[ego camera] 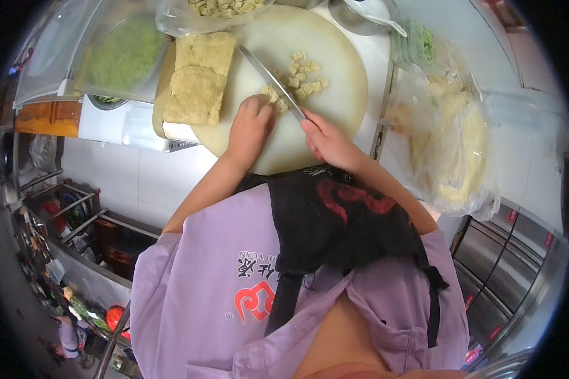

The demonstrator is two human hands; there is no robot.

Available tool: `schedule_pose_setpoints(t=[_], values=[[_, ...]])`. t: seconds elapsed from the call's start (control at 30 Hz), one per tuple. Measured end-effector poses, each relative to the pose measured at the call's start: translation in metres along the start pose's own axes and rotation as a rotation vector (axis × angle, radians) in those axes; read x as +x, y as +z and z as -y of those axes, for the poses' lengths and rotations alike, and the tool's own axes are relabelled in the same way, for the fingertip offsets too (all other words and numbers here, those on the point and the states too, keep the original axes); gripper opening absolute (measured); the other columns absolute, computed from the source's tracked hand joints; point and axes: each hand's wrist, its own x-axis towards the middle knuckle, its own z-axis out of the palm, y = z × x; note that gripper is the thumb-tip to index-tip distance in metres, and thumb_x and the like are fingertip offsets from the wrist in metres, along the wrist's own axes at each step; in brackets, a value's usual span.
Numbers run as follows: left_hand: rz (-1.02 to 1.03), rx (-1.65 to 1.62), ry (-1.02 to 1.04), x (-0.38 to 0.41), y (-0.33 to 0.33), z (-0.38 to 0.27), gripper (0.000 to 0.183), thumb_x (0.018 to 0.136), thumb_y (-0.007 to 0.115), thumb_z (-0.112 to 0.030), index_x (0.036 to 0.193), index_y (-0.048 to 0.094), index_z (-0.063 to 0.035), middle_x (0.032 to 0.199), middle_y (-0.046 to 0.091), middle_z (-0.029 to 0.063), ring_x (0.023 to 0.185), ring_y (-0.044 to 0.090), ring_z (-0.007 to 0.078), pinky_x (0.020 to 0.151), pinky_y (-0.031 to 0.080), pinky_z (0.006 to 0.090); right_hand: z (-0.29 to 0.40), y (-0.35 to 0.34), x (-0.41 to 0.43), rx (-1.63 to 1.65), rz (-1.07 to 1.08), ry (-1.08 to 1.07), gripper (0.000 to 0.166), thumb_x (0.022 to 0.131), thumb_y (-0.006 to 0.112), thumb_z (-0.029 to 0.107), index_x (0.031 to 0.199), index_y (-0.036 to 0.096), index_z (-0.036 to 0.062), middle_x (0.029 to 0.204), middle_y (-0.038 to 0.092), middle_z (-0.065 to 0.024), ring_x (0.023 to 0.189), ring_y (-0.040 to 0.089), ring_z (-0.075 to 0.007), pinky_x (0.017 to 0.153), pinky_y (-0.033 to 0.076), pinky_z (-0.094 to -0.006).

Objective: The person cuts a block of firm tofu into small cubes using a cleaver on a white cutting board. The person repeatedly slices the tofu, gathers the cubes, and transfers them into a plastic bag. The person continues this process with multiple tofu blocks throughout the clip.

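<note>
My right hand (323,137) is closed round the handle of a kitchen knife (271,80), whose long blade points up and left over a round cutting board (332,52). My left hand (252,124) rests at the left of the blade with bent fingers, its fingertips at pale yellow-brown cubes of food; whether it grips a piece is hidden. More small cubes (308,87) lie on the board to the right of the blade. At the board's left side lie thick slabs of a spongy, bread-like food (197,80), uncut.
A plastic bag of cubes (225,8) sits at the board's top edge. A metal bowl with a white spoon (374,18) stands at top right. Bagged pale food (450,151) lies right of the board. Shredded greens (123,52) show behind a clear cover at left.
</note>
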Motion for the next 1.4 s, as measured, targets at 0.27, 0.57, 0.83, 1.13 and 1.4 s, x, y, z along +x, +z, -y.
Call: schedule_pose_setpoints(t=[0.27, 0.57, 0.83, 1.13, 1.4], values=[[0.011, 0.027, 0.064, 0.027, 0.032, -0.016, 0.016, 0.076, 0.057, -0.009, 0.091, 0.058, -0.0049, 0.105, 0.054, 0.0121, 0.101, 0.051, 0.032, 0.086, 0.046, 0.0375, -0.007, -0.038, -0.021, 0.025, -0.126, 0.093, 0.03, 0.1, 0.036, 0.031, 0.111, 0.046, 0.0049, 0.063, 0.044, 0.0007, 0.044, 0.039, -0.0064, 0.04, 0.033, -0.0213], [-0.065, -0.128, 0.018, 0.024, 0.022, -0.019, 0.017, 0.076, 0.064, -0.007, 0.091, 0.057, -0.0019, 0.109, 0.054, 0.0138, 0.102, 0.052, 0.0337, 0.086, 0.046, 0.0386, 0.009, -0.04, -0.024, -0.043, -0.126, 0.014, 0.037, 0.1, 0.036, 0.028, 0.125, 0.043, 0.0025, 0.063, 0.044, 0.0003, 0.044, 0.038, -0.0069, 0.042, 0.034, -0.0214], [-0.124, -0.243, -0.021, 0.015, 0.011, -0.007, 0.019, 0.075, 0.067, -0.004, 0.091, 0.058, -0.0004, 0.101, 0.059, 0.0157, 0.09, 0.058, 0.0343, 0.077, 0.049, 0.0392, -0.011, -0.018, -0.024, 0.013, -0.089, 0.05, 0.045, 0.098, 0.041, 0.029, 0.137, 0.038, 0.0078, 0.062, 0.043, 0.0009, 0.046, 0.039, -0.0082, 0.044, 0.036, -0.0237], [-0.092, -0.164, -0.041, 0.016, 0.003, -0.011, 0.017, 0.075, 0.066, -0.004, 0.089, 0.055, -0.0013, 0.096, 0.057, 0.0155, 0.086, 0.057, 0.0355, 0.073, 0.049, 0.0411, 0.017, -0.025, 0.008, 0.085, -0.049, 0.006, 0.043, 0.1, 0.035, 0.03, 0.134, 0.036, 0.0029, 0.064, 0.044, 0.0004, 0.045, 0.04, -0.0075, 0.042, 0.034, -0.0218], [-0.146, -0.17, -0.073, 0.005, -0.013, -0.001, 0.02, 0.074, 0.066, 0.001, 0.091, 0.055, -0.0009, 0.101, 0.057, 0.0159, 0.088, 0.058, 0.0357, 0.075, 0.049, 0.0405, -0.008, -0.01, -0.028, -0.067, -0.073, 0.085, 0.042, 0.1, 0.036, 0.028, 0.135, 0.037, 0.0041, 0.064, 0.044, -0.0002, 0.046, 0.041, -0.0076, 0.043, 0.036, -0.0218]])
